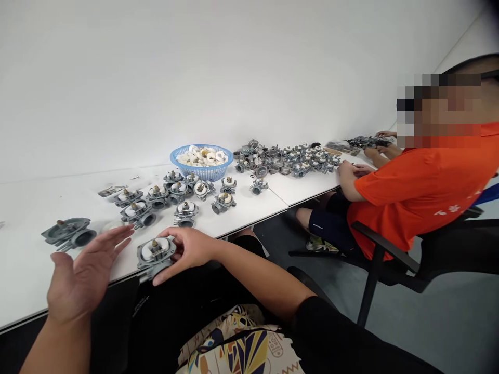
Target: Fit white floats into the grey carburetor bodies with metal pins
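A grey metal carburetor body [156, 255] with a white float and a brass piece on top is gripped in my right hand [191, 252], at the table's front edge. To the left, my left hand [83, 278] is held palm up with its fingers spread and nothing in it. Just beyond it on the table lies another carburetor body [70, 234], which shows a brass piece but no white float. Several carburetor bodies with white floats, one of them this carburetor [137, 214], stand grouped past my hands.
A blue plastic basket [201, 170] of white floats stands near the wall. Right of it lies a heap of carburetor bodies [273, 158]. Small loose parts [113, 190] lie at the back left. A co-worker in an orange shirt [429, 192] sits at the right, hands at the table.
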`<state>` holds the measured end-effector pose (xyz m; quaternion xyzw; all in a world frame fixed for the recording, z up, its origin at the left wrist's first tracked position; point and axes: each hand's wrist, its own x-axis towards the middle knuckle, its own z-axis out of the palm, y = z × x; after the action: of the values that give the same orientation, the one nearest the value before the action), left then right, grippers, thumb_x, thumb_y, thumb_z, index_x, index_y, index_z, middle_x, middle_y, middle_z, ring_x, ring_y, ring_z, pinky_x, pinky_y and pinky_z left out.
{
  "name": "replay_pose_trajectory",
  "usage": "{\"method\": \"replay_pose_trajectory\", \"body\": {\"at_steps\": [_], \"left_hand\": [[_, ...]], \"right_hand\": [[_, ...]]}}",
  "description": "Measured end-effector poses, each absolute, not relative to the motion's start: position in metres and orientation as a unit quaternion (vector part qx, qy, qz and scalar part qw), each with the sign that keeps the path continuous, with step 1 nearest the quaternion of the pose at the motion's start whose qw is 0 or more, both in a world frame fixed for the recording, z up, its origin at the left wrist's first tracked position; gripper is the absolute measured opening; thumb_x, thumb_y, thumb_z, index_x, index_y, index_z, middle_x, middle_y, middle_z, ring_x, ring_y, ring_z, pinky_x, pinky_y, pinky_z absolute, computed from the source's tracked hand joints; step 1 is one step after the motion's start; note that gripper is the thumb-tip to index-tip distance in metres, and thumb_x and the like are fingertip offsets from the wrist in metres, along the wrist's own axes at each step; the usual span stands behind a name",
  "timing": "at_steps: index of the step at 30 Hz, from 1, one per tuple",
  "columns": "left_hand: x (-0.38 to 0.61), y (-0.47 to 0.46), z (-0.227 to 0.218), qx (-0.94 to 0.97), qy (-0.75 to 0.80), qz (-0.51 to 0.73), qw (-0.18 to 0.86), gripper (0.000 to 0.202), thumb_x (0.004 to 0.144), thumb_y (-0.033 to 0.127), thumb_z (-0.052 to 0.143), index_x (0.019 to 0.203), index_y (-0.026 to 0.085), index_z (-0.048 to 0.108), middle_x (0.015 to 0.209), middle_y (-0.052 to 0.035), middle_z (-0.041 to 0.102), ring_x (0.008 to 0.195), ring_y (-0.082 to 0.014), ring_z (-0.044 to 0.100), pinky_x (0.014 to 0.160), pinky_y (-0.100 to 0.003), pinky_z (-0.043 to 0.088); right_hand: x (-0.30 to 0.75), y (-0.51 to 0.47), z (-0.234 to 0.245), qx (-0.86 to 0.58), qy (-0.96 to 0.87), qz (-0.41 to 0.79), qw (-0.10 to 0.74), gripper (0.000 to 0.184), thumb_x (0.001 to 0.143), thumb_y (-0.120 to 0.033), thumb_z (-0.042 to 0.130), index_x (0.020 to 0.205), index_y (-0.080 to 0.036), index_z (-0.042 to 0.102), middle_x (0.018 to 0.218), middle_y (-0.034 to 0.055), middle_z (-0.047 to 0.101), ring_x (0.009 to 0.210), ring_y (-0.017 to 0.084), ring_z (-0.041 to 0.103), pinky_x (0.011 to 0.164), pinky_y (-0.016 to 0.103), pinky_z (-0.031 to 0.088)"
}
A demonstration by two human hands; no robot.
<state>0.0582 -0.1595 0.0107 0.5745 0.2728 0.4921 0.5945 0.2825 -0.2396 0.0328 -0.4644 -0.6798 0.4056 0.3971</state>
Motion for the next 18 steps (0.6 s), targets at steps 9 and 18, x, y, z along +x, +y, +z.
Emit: {"method": "replay_pose_trajectory", "body": {"at_steps": [9,18], "left_hand": [[0.058,-0.149,0.003,0.601,0.294,0.471,0.575,0.052,0.091,0.075,0.035,0.095,0.048,0.079,0.117,0.0172,0.075,0.142,-0.0287,0.048,0.127,-0.046,0.029],[0.046,-0.131,-0.026,0.62,0.253,0.461,0.582,0.044,0.095,0.063,0.045,0.108,0.033,0.075,0.126,0.0067,0.073,0.141,-0.03,0.048,0.129,-0.048,0.023]], "right_hand": [[0.394,-0.308,0.084,-0.466,-0.683,0.406,0.391,0.06,0.064,-0.037,0.091,0.114,-0.02,0.063,0.098,0.0045,0.072,0.08,0.017,0.07,0.067,0.025,0.056],[0.575,-0.363,0.091,-0.707,-0.478,0.235,0.465,0.077,0.051,-0.042,0.097,0.116,-0.016,0.065,0.081,0.001,0.068,0.064,0.014,0.062,0.051,0.022,0.049]]}}
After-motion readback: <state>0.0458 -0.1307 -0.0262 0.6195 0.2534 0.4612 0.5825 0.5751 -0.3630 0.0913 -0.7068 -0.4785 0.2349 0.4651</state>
